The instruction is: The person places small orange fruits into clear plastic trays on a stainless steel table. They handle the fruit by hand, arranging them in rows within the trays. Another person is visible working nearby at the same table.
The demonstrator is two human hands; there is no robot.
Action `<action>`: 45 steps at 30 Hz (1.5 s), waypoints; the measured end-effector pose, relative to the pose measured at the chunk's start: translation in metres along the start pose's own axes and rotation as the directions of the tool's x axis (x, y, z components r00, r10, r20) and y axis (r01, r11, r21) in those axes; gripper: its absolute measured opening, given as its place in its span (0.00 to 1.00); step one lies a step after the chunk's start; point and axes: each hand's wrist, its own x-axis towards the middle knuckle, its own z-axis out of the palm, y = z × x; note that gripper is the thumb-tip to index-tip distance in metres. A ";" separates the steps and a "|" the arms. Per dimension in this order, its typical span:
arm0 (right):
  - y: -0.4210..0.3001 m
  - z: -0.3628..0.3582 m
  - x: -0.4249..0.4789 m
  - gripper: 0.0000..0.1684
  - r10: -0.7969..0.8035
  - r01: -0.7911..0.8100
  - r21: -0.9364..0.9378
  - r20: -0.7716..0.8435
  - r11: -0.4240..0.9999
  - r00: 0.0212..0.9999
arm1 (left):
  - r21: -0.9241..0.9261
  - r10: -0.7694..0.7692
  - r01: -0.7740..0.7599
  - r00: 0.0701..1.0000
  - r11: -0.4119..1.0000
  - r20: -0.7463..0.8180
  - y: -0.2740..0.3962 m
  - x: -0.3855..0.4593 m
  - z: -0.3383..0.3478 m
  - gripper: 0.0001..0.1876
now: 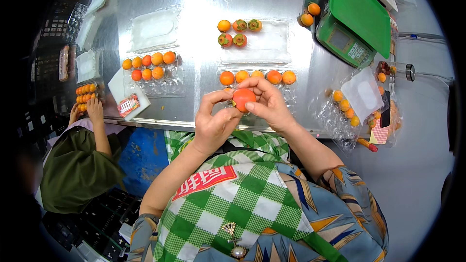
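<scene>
A red-orange persimmon (244, 99) is held up between my two hands near the table's front edge. My right hand (271, 107) grips it with thumb and fingers from the right. From the other side, my left hand (218, 118) pinches it at its leafy calyx. Beneath them is a clear plastic tray (292, 96), partly hidden by my hands, with a row of persimmons along its far side. Behind it, several persimmons (239, 40) stand on a padded white lid (267, 49), most with their green calyxes upward.
To the left sits another part-filled tray (169, 83), near a white foam block (140, 107). A co-worker's hands (94, 111) touch a filled tray at far left. Right of me are a green scale (346, 42), loose persimmons (307, 19) and a bagged tray (335, 120).
</scene>
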 end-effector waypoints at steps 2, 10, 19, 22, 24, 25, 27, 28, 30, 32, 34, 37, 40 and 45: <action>-0.002 -0.001 0.000 0.25 -0.043 0.043 -0.040 0.010 0.998 0.999 | -0.021 0.031 -0.031 0.999 0.999 -0.025 -0.001 0.002 0.000 0.12; 0.003 -0.017 -0.007 0.29 -0.137 0.116 -0.303 -0.048 0.946 0.989 | -0.042 -0.018 0.020 0.998 0.999 0.055 0.005 0.006 -0.003 0.12; 0.004 -0.078 -0.032 0.24 -0.261 -0.075 -0.891 -0.211 0.449 0.942 | -0.049 -0.130 0.130 0.991 0.990 0.008 -0.001 0.003 -0.004 0.11; 0.020 -0.076 -0.035 0.23 -0.346 -0.059 -0.947 -0.172 0.315 0.922 | -0.055 -0.153 0.154 0.988 0.986 0.024 -0.001 0.003 -0.003 0.12; 0.027 -0.074 -0.034 0.24 -0.353 -0.087 -0.960 -0.182 0.267 0.918 | -0.054 -0.157 0.159 0.987 0.986 0.037 -0.001 0.004 -0.003 0.12; 0.030 -0.073 -0.034 0.24 -0.357 -0.101 -0.964 -0.186 0.244 0.915 | -0.052 -0.159 0.161 0.987 0.986 0.039 -0.001 0.004 -0.004 0.12; 0.036 -0.075 -0.033 0.24 -0.361 -0.128 -0.968 -0.201 0.215 0.911 | -0.052 -0.161 0.163 0.986 0.985 0.041 -0.002 0.002 -0.004 0.13; 0.038 -0.075 -0.032 0.24 -0.363 -0.142 -0.969 -0.208 0.200 0.908 | -0.045 -0.161 0.163 0.986 0.986 0.040 -0.002 0.003 -0.004 0.12; 0.040 -0.075 -0.030 0.25 -0.369 -0.149 -0.960 -0.231 0.237 0.900 | -0.032 -0.162 0.164 0.986 0.986 0.040 -0.002 0.003 -0.005 0.12; 0.038 -0.075 -0.030 0.25 -0.352 -0.149 -0.955 -0.236 0.255 0.906 | -0.032 -0.160 0.162 0.986 0.986 0.043 -0.003 0.002 -0.004 0.12; 0.033 -0.076 -0.032 0.25 -0.312 -0.140 -0.957 -0.218 0.254 0.925 | -0.030 -0.158 0.159 0.986 0.987 0.044 -0.003 0.003 -0.004 0.12; 0.035 -0.081 -0.034 0.24 -0.273 -0.137 -0.944 -0.223 0.301 0.936 | -0.029 -0.157 0.158 0.987 0.987 0.045 -0.004 0.003 -0.004 0.12; 0.038 -0.082 -0.033 0.23 -0.280 -0.139 -0.935 -0.236 0.327 0.931 | -0.032 -0.161 0.162 0.986 0.986 0.039 -0.005 0.002 -0.004 0.12; 0.043 -0.084 -0.032 0.23 -0.314 -0.134 -0.976 -0.183 0.172 0.932 | 0.000 -0.168 0.169 0.981 0.986 0.092 -0.002 0.004 0.001 0.14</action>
